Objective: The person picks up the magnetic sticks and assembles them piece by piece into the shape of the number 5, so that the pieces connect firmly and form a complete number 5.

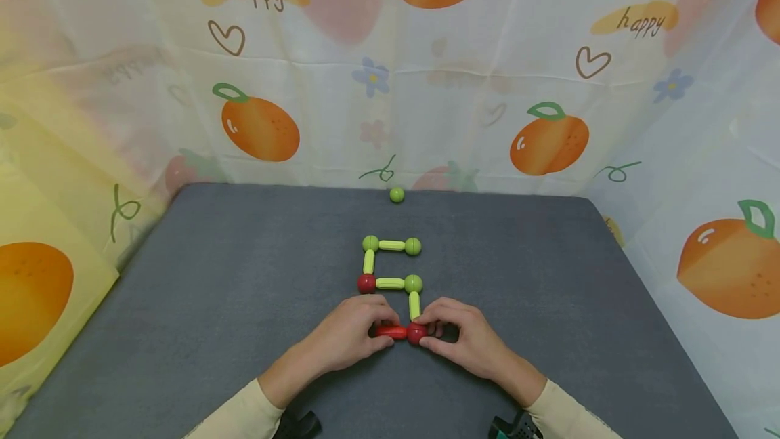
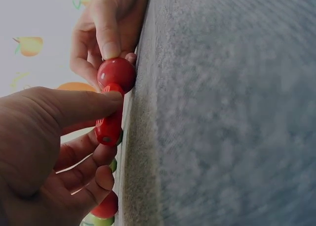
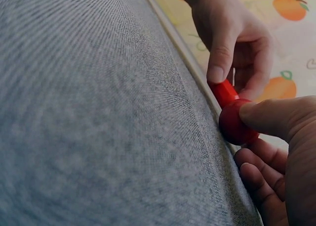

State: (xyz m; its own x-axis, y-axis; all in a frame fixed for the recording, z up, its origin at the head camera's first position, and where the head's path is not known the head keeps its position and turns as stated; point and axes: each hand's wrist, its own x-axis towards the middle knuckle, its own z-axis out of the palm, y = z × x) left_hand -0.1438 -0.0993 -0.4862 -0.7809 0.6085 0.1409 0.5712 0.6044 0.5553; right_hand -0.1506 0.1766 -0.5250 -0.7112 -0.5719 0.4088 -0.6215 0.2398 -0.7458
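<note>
My left hand [image 1: 353,334] pinches a red rod [image 1: 392,332] between thumb and fingers. The rod's right end meets a red ball [image 1: 417,334], which my right hand [image 1: 462,334] holds between thumb and fingertips. From that ball a yellow-green rod [image 1: 415,305] runs up to a green ball [image 1: 413,283]. Another yellow-green rod [image 1: 390,284] links it to a second red ball [image 1: 366,283] on the left. Above stand a short rod [image 1: 368,262], a green ball [image 1: 370,243], a rod [image 1: 392,245] and an end ball [image 1: 413,246]. The left wrist view shows the red rod [image 2: 109,122] end-on.
A loose green ball [image 1: 397,194] sits at the far edge of the dark grey table [image 1: 244,242]. Behind and at the sides hangs a fruit-print cloth [image 1: 439,87]. Dark wrist devices [image 1: 298,424] show at the bottom edge.
</note>
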